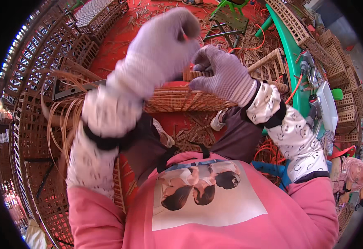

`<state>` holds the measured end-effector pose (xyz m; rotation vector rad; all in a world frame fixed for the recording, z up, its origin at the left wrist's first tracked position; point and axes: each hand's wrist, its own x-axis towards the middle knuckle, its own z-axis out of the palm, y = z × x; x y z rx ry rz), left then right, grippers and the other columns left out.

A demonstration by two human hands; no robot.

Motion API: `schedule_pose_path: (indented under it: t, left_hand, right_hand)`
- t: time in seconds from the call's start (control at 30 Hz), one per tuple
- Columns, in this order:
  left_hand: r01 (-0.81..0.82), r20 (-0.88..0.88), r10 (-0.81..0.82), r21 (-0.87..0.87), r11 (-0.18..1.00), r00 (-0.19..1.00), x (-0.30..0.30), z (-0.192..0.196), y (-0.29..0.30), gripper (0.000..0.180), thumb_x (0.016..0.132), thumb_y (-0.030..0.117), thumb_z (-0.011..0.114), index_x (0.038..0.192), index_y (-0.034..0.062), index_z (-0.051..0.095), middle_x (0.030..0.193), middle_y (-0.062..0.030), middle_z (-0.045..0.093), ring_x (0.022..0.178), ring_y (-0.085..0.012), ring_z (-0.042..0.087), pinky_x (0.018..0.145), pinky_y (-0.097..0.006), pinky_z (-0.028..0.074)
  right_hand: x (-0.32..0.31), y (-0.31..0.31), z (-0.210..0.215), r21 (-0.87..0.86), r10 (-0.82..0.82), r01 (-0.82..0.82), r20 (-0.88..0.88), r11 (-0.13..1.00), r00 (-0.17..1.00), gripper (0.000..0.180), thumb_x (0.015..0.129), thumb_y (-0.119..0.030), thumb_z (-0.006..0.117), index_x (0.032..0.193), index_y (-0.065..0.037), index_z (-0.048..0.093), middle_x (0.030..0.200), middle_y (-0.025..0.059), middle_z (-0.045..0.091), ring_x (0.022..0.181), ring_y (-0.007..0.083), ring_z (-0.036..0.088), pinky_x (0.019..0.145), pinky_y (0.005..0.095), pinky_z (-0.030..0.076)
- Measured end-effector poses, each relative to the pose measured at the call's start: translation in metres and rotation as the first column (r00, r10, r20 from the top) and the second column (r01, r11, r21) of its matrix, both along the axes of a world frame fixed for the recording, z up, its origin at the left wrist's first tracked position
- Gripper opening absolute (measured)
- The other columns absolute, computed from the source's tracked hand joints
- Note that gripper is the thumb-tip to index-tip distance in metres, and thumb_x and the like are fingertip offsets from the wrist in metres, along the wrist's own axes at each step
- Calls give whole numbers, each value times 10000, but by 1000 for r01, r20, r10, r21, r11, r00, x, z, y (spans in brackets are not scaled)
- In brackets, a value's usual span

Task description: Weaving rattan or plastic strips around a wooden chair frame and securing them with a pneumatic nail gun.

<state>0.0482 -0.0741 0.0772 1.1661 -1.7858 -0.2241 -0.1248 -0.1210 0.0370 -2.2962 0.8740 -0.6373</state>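
A brown woven wicker basket or frame lies across my lap, between my knees and my hands. I wear pale, striped knit gloves on both hands. My left hand is raised above the basket's far side, blurred by motion, its fingers curled in. Whatever it may hold is hidden. Lower and to the right, my right hand bends its fingers and thumb around the wrapped rim piece of the wickerwork. The two hands almost meet at the fingertips.
Stacked wicker crates crowd the left, with loose cane strands beside my left arm. A green bench at right carries a power drill and white tray. Beyond sit a folding stool and another person. Scraps litter the red floor.
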Motion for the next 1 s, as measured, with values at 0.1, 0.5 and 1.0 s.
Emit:
schedule_pose_path:
  t: [0.1, 0.5, 1.0]
  left_hand:
    - [26, -57, -7, 337, 941, 998, 12, -25, -51, 194, 758, 72, 699, 856, 35, 535, 687, 10, 515, 606, -68, 473, 549, -240, 430]
    - [-48, -329, 72, 81, 996, 942, 13, -41, 46, 140, 840, 86, 638, 951, 6, 608, 787, -82, 631, 707, -130, 605, 659, -256, 490]
    - [280, -537, 196, 677, 681, 821, -19, -53, 88, 287, 807, 256, 715, 795, 39, 527, 649, 21, 489, 579, -56, 389, 495, -246, 389]
  right_hand:
    - [0, 19, -4, -184, 88, -72, 80, 980, 993, 397, 703, -257, 746, 1030, -107, 578, 879, 115, 646, 827, 291, 644, 709, 379, 515]
    - [19, 0, 3, 207, 83, -73, -39, 976, 996, 389, 689, -265, 775, 1005, -62, 674, 888, 143, 660, 841, 273, 645, 751, 346, 504]
    - [20, -9, 5, -43, 160, -167, -132, 985, 978, 367, 708, -242, 748, 1015, -65, 654, 879, 148, 661, 828, 286, 654, 729, 356, 511]
